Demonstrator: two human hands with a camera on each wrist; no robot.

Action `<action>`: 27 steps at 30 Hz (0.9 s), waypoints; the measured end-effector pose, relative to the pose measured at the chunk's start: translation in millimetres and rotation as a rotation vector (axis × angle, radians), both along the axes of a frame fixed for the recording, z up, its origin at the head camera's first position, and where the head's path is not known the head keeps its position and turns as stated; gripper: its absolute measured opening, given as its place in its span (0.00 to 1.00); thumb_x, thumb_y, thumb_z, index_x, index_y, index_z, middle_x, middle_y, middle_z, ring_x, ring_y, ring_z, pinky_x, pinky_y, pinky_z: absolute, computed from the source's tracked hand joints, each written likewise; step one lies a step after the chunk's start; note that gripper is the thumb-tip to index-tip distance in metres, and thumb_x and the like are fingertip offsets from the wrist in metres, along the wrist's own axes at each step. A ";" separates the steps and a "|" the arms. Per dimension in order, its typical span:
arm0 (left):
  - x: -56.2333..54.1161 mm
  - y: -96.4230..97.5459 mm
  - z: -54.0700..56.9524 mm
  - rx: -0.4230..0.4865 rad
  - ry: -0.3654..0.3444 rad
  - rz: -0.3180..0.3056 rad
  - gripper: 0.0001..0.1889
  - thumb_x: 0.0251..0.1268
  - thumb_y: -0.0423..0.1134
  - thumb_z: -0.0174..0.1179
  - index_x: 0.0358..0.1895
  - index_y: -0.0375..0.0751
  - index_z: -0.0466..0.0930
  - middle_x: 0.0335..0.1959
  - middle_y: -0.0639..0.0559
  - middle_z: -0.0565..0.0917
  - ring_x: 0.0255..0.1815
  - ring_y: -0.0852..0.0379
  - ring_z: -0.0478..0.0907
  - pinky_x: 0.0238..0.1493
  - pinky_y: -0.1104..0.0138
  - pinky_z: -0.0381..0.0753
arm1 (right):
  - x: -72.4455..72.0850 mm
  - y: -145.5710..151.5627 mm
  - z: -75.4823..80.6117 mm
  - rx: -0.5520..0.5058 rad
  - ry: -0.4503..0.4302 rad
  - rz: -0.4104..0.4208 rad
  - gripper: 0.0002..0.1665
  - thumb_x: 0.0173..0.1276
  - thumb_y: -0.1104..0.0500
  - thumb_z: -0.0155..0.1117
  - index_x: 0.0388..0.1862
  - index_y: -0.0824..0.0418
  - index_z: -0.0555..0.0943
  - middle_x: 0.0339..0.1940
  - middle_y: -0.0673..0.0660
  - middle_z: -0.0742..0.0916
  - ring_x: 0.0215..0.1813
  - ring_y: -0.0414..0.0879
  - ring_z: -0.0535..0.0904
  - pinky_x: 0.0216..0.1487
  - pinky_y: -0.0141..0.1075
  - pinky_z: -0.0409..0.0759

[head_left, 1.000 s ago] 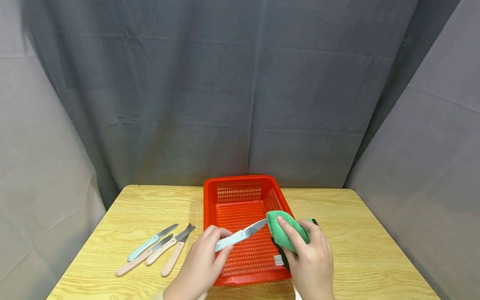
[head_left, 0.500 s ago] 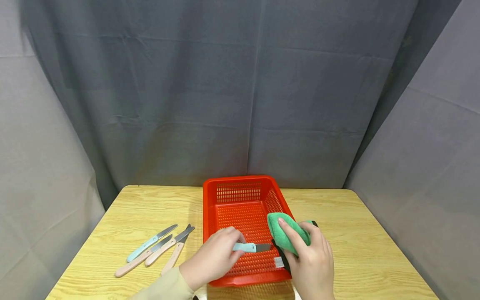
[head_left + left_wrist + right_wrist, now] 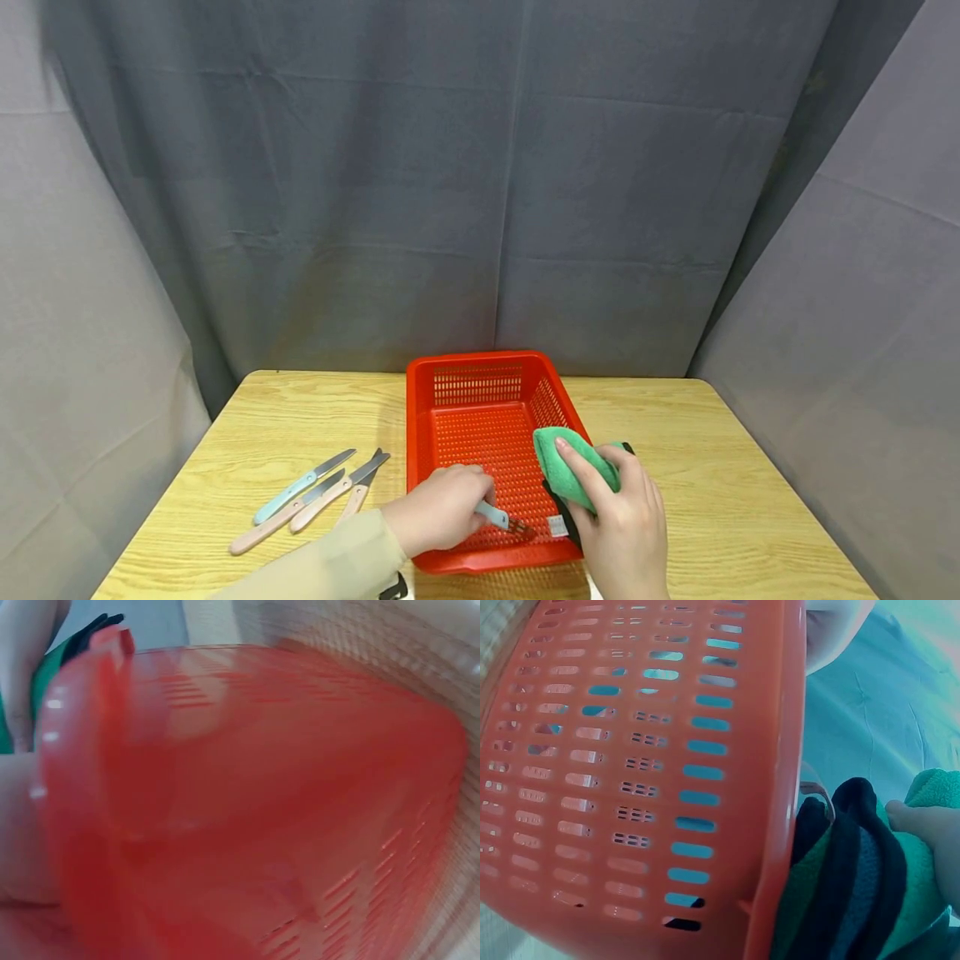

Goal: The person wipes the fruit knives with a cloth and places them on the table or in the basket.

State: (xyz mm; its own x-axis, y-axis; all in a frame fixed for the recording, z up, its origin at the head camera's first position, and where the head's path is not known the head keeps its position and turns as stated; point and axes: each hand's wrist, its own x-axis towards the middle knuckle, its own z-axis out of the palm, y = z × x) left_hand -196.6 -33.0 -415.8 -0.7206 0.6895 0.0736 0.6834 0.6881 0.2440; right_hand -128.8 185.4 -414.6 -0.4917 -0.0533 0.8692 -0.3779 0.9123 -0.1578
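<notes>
Low inside the red plastic basket [image 3: 476,357], near its front wall, my left hand [image 3: 444,510] grips a knife by its light blue handle [image 3: 491,514]. The blade angles down toward the basket floor and looks reddish and hard to make out. Over the basket's right side, my right hand [image 3: 628,521] holds a folded green cloth [image 3: 572,468] with a black edge and a white label. In the right wrist view the bunched cloth [image 3: 913,885] lies against the outside of the basket's slotted wall [image 3: 739,742]. The left wrist view is mostly the basket's wall [image 3: 277,787]; the knife is hidden there.
Several knives lie loosely grouped on the wooden table left of the basket: one with a light blue handle [image 3: 285,497], others with pale pink handles [image 3: 264,532]. Some blades cross. A grey curtain [image 3: 375,208] hangs behind the table, with lighter cloth at both sides.
My left hand has carried the knife away from the cloth, down and toward the front of the basket, turning its blade downward. The right hand with the cloth stays nearly still.
</notes>
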 end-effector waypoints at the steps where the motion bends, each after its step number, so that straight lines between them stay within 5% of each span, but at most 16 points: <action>1: -0.2 0.2 -1.1 -0.009 0.008 -0.002 0.08 0.59 0.40 0.75 0.34 0.51 0.82 0.31 0.64 0.79 0.35 0.64 0.78 0.43 0.67 0.80 | 0.0 0.0 -0.1 0.000 0.000 0.000 0.54 0.26 0.73 0.89 0.59 0.43 0.86 0.48 0.65 0.81 0.42 0.60 0.80 0.38 0.54 0.77; 18: 4.0 1.8 -15.4 -0.230 0.166 -0.032 0.12 0.60 0.31 0.66 0.23 0.50 0.76 0.21 0.58 0.79 0.24 0.62 0.76 0.28 0.66 0.79 | 0.1 -1.1 0.5 -0.008 -0.016 0.010 0.52 0.29 0.74 0.87 0.59 0.44 0.87 0.48 0.65 0.81 0.42 0.60 0.80 0.38 0.53 0.77; 27: 2.5 2.5 -16.5 -0.246 0.106 -0.010 0.10 0.57 0.31 0.66 0.24 0.49 0.77 0.24 0.58 0.80 0.26 0.61 0.78 0.32 0.66 0.81 | 0.2 -0.8 0.1 -0.010 -0.029 0.006 0.51 0.31 0.73 0.87 0.59 0.44 0.87 0.48 0.65 0.80 0.42 0.60 0.80 0.38 0.53 0.77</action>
State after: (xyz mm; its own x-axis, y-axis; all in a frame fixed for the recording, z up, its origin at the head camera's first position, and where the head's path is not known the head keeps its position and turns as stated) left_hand -194.1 -30.5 -432.2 -0.7108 0.7031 -0.0220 0.7033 0.7109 -0.0032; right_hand -128.6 184.6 -414.5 -0.5168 -0.0479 0.8548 -0.3782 0.9085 -0.1777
